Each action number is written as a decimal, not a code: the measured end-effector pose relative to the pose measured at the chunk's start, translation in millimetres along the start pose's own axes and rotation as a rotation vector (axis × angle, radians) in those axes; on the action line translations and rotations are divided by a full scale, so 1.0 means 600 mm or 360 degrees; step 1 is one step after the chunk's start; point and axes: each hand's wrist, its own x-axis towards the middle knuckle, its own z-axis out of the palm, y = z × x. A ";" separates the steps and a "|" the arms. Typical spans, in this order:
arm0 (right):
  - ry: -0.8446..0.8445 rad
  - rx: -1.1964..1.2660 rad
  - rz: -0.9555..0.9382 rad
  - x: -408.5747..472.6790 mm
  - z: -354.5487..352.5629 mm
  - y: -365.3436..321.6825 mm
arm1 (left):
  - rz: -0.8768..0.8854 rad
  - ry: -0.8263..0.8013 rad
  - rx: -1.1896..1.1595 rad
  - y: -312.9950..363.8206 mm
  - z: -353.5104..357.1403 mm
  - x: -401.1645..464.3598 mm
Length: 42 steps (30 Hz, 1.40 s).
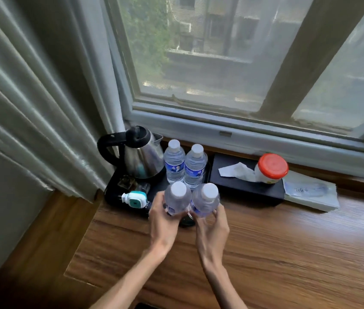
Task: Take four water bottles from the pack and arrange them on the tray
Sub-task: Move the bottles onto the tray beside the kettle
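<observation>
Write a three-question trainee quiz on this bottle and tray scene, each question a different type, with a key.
1. True or false: the left hand and the right hand each hold one water bottle.
2. How many bottles stand unheld at the back of the black tray?
3. Multiple choice: what stands left of the back bottles? A) a toaster B) a steel kettle C) a mug

Key
1. True: the left front bottle and the right front bottle are both gripped.
2. Two: the back left bottle and the back right bottle.
3. B: the steel kettle.
</observation>
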 end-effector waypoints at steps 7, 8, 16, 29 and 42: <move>0.0005 -0.0179 0.0074 0.022 0.107 0.021 | -0.0046 -0.0003 0.0195 -0.036 -0.036 0.079; 0.0006 -0.0200 0.0090 0.024 0.115 0.028 | -0.0047 -0.0020 0.0242 -0.040 -0.034 0.086; 0.0089 -0.0307 0.0059 0.049 0.140 0.037 | 0.0006 -0.0069 0.0447 -0.041 -0.018 0.128; 0.0151 -0.0411 0.0036 0.037 0.138 0.038 | 0.0059 -0.0020 0.0548 -0.035 -0.015 0.114; -0.0014 -0.0335 0.0016 0.046 0.121 0.042 | -0.0104 -0.0261 0.0476 -0.034 -0.020 0.124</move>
